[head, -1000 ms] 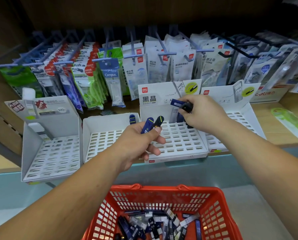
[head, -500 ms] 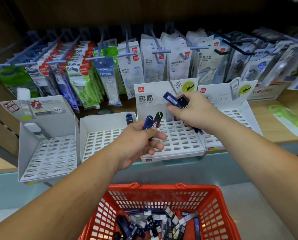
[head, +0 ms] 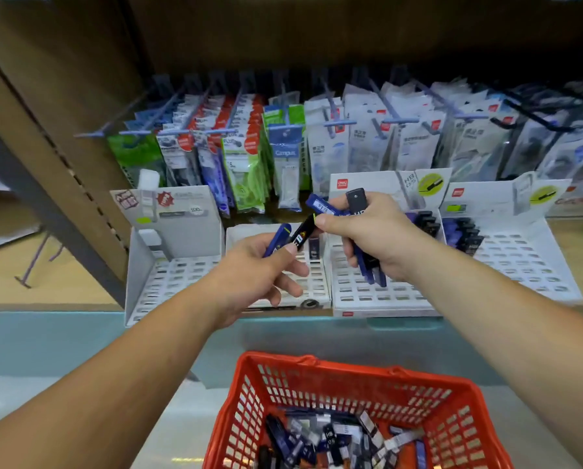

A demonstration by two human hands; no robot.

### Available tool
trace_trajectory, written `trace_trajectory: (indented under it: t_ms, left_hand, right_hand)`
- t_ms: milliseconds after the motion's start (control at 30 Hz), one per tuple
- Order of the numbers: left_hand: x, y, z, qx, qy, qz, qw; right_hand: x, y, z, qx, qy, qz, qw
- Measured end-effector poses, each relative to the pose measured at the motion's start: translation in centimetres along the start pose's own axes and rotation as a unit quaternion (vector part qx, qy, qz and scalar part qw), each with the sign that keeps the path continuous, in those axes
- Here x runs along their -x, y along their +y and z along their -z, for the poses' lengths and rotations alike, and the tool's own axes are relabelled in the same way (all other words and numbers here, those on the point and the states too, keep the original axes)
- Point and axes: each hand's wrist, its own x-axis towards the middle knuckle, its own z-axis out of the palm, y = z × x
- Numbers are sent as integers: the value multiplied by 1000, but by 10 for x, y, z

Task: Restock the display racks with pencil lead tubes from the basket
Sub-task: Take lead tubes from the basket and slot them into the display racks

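Tubes fill both hands on my feed, up beyond the red basket [head: 249, 418]. The left hand [head: 259, 275], above the basket's left rim, has thumb and fingers curled round two pencil lead tubes, a blue tube [head: 276, 243] and a black tube [head: 303, 233], their tips fanned upward. The right hand [head: 374, 238], above the basket's middle, grips a bundle of tubes [head: 369, 272]. Blue ends stick out under the fist, and a blue and a black end show over it. Its thumb tip sits at the black tube's top end; I cannot tell whether it touches. Loose tubes [head: 334, 441] lie heaped in the basket's bottom. Beyond the basket I see four white display racks [head: 378, 296] side by side on a shelf. Those up and right of the basket hold racked tubes [head: 462, 231] in their back rows. Hanging packets [head: 286, 157] fill the pegs farther back.
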Motion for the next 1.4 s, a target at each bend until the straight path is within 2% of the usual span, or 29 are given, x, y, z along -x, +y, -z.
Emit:
trace_trajectory:
  t_ms: [200, 367, 500, 700, 1067, 1267, 1400]
  left_hand:
    - [18, -10, 50, -34, 29, 15, 999]
    - [20, -18, 85, -92, 118, 42, 988]
    - [17, -20, 98, -10, 102, 109, 989]
    - [21, -32, 102, -53, 89, 55, 993]
    - [23, -40, 115, -21, 159, -1, 987]
    - [20, -38, 112, -29, 204, -39, 978]
    - [18, -33, 106, -39, 228, -60, 971]
  right_hand:
    - [-14, -10, -60, -16, -24, 15, 999]
    - [-37, -13, -90, 139, 37, 120, 982]
    - [-51, 3, -104, 218, 51, 177, 958]
    - [-62, 24, -118, 244, 72, 197, 947]
    - [-66, 17, -130, 384, 8, 204, 901]
    - [-64, 22, -136, 381, -6, 185, 906]
    - [-65, 27, -135, 316, 12, 183, 931]
